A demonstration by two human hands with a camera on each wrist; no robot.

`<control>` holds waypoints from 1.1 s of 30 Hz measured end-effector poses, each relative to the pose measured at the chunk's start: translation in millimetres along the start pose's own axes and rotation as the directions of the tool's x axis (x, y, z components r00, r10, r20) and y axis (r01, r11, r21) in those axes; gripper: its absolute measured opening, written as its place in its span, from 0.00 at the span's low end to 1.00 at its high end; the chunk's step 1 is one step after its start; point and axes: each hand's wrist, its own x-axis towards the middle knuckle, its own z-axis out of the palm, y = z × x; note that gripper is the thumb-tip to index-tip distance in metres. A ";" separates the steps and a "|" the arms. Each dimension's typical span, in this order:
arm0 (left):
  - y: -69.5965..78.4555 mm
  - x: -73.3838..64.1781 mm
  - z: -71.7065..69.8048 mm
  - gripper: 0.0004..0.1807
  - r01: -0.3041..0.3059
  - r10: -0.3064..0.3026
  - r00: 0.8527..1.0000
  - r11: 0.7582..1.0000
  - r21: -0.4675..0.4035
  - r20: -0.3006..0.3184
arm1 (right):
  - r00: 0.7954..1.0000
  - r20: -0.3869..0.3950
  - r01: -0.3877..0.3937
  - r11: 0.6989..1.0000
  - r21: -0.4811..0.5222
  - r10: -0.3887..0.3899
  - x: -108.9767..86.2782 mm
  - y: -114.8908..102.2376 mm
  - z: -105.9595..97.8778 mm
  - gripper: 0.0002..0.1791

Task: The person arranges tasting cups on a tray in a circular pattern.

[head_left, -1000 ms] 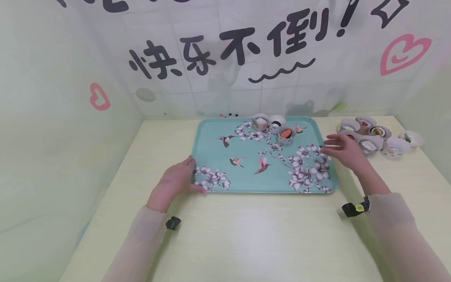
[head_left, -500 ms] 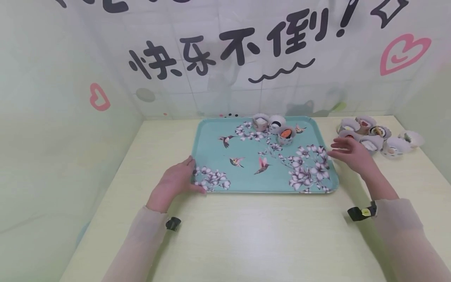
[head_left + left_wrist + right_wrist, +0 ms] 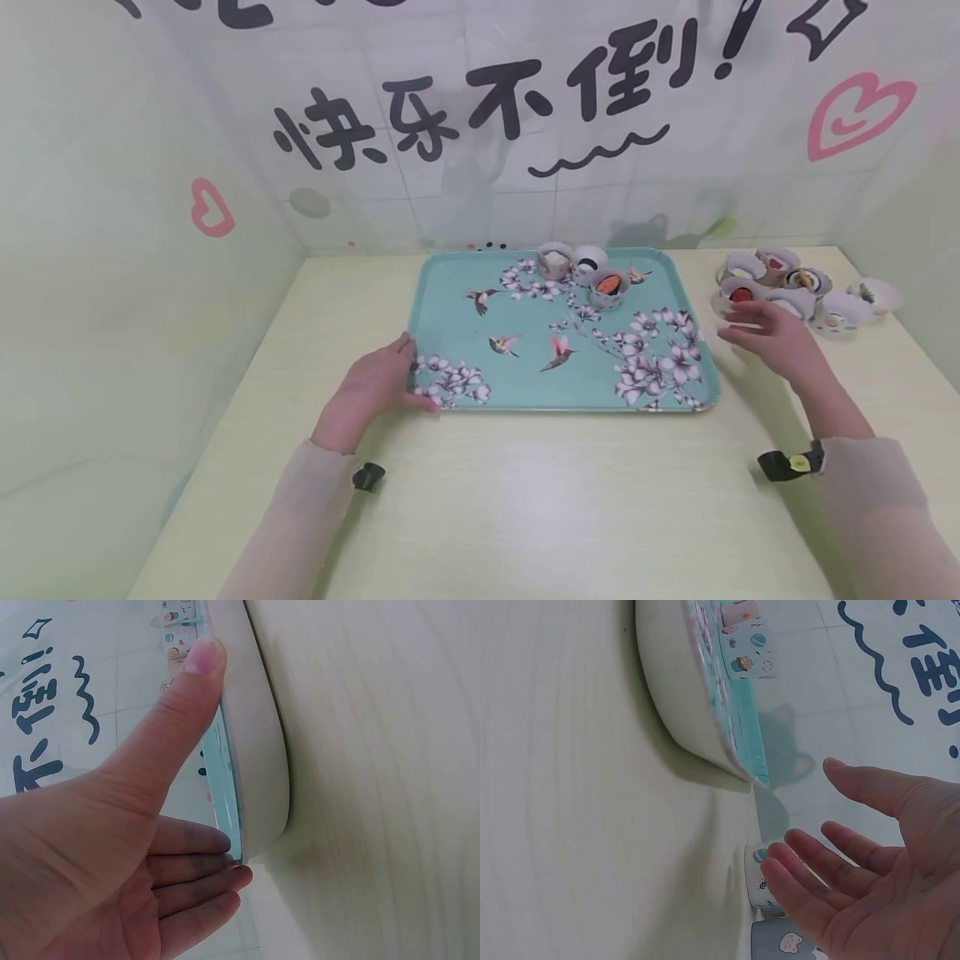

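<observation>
Turquoise tray (image 3: pixel 517 387) edging meets the left hand (image 3: pixel 372 379), thumb and fingers spread about its near corner; light, even contact should steady it. Across from that hold, the right hand (image 3: pixel 776 342), fingers loosely parted and empty, needs care near clustered cups (image 3: pixel 840 317) just beyond.

tray (image 3: pixel 450 325): turquoise, blossom-and-bird print | cups (image 3: pixel 840 321): small prints, seemingly pastel | table (image 3: pixel 525 500): pale, grained | lettering (image 3: pixel 512 117): black

Pale pinkish sleeves (image 3: pixel 292 517), black wristbands (image 3: pixel 777 467), one yellow-marked
</observation>
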 end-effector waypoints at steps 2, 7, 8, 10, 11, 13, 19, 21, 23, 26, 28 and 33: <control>0.0 -0.5 0.0 0.66 -0.001 0.001 1.000 1.000 0.000 -0.001 | 1.000 -0.004 0.000 1.000 0.003 0.000 -1.8 1.6 -2.4 0.35; 0.5 0.0 -0.1 0.66 0.002 -0.002 1.000 1.000 0.000 0.001 | 1.000 -0.004 -0.027 1.000 -0.012 0.027 -6.4 6.2 -7.1 0.36; 0.7 0.4 -0.1 0.66 0.003 -0.003 1.000 1.000 0.001 0.002 | 0.999 -0.003 -0.033 0.999 -0.015 0.033 -7.1 7.6 -8.0 0.36; 0.9 1.3 0.0 0.67 0.002 -0.002 1.000 1.000 0.004 0.003 | 0.999 -0.006 -0.040 0.999 -0.017 0.040 -8.6 10.4 -9.6 0.36; 0.9 1.5 -0.1 0.67 0.003 -0.003 1.000 1.000 0.005 0.003 | 0.999 -0.010 -0.040 0.999 -0.020 0.040 -9.3 11.6 -10.5 0.36; 1.1 1.2 -0.2 0.67 0.004 -0.004 1.000 1.000 0.006 0.004 | 0.999 -0.022 -0.038 0.999 -0.035 0.037 -10.7 13.9 -12.2 0.35; 1.2 1.8 0.4 0.66 0.006 -0.006 1.000 1.000 0.004 0.006 | 0.998 -0.044 -0.046 0.997 -0.061 0.043 -15.4 18.8 -17.8 0.33; 1.0 2.8 1.1 0.66 0.006 -0.006 1.000 1.000 0.003 0.006 | 0.998 -0.050 -0.051 0.997 -0.059 0.048 -16.9 20.4 -19.8 0.33; 0.8 2.9 1.4 0.66 0.010 -0.010 1.000 1.000 -0.001 0.007 | 0.997 -0.056 -0.048 0.997 -0.053 0.045 -17.9 22.3 -21.8 0.32; 0.7 2.4 1.8 0.66 0.016 -0.015 1.000 1.000 -0.006 0.009 | 0.997 -0.065 -0.051 0.997 -0.064 0.047 -19.2 25.2 -25.2 0.32; 0.6 1.9 1.9 0.66 0.019 -0.019 1.000 1.000 -0.010 0.011 | 0.996 -0.074 -0.060 0.996 -0.069 0.054 -19.8 27.3 -27.6 0.33; -0.5 1.7 2.0 0.66 0.013 -0.013 1.000 1.000 -0.007 0.004 | 0.990 -0.112 -0.091 0.993 -0.072 0.082 -21.2 32.8 -34.5 0.32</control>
